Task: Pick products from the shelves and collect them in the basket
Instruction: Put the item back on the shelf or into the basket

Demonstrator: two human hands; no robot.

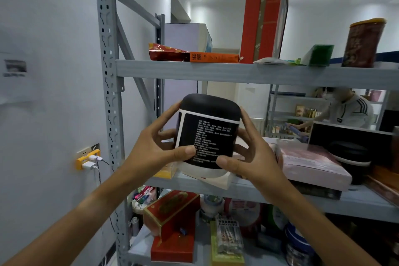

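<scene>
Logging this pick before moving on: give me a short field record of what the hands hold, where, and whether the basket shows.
held item: black round-topped jar with white-print label
left hand: grips jar's left side
right hand: grips jar's right side
position: in front of grey metal middle shelf
jar tilt: slightly tilted
similar jar: black tub at shelf's right
basket: not in view

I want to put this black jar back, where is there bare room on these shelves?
The middle shelf shows bare grey at its front edge, right of the pink box. The top shelf has a gap left of the red snack bag, by the upright. The bottom level, around the red box, is crowded.
</scene>
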